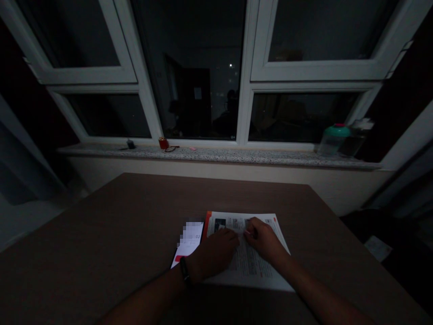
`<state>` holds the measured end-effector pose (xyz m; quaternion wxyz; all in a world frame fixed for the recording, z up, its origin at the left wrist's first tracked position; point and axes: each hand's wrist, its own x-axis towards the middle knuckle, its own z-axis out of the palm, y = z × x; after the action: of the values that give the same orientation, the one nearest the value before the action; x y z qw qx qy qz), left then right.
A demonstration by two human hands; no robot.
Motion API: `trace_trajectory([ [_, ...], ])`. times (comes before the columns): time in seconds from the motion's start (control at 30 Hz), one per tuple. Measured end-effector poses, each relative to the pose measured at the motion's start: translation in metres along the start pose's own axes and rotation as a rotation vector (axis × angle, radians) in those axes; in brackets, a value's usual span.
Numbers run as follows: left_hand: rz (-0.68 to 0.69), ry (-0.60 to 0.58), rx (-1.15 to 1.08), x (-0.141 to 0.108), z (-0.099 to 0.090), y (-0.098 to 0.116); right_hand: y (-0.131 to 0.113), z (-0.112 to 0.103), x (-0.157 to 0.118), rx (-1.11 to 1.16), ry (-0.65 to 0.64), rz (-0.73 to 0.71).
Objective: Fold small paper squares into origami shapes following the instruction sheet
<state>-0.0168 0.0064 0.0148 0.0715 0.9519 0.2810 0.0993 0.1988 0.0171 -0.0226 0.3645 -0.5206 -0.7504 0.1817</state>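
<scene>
White printed paper (248,262), flat; left hand (218,250) draped, right hand (262,235) curled; either grip: cannot tell.

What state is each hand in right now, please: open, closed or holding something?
Left hand: palm down over the printed booklet; its grip cannot be told.
Right hand: curled above the booklet; whether it holds anything cannot be told.

The left hand (218,248), a dark band (185,270) at its wrist, lay over an open printed booklet (260,275) on the bench (101,234). The right hand (262,235), fingers curled, was at the same page. A lit phone (189,244) lay just beside the booklet's left edge.
</scene>
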Motion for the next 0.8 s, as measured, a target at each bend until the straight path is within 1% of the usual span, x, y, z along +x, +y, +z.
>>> trace_trajectory([
  [0.2,0.017,0.031,-0.054,-0.0029,-0.0014,-0.0017,0.0032,0.0017,-0.0008,0.034,0.028,0.05],
  [0.37,0.024,0.029,-0.08,-0.0052,-0.0004,-0.0022,0.0057,0.0004,-0.0001,0.0,0.104,0.081],
  [0.47,0.017,0.019,-0.097,-0.0049,0.0025,-0.0033,0.0062,0.0001,0.0,0.018,0.067,0.068],
  [0.57,-0.015,0.013,-0.111,-0.0038,0.0048,-0.0042,0.0045,0.0004,-0.0021,0.061,-0.021,0.06],
  [0.67,-0.04,0.013,-0.114,-0.0033,0.0061,-0.0045,0.0026,0.0001,-0.004,0.073,-0.078,0.038],
  [0.73,-0.038,0.019,-0.11,-0.0034,0.0069,-0.0047,0.0023,-0.0008,-0.0037,0.069,-0.079,0.009],
  [0.8,-0.042,0.029,-0.092,-0.0036,0.0079,-0.0049,0.0027,-0.0019,-0.0021,0.064,-0.044,0.01],
])
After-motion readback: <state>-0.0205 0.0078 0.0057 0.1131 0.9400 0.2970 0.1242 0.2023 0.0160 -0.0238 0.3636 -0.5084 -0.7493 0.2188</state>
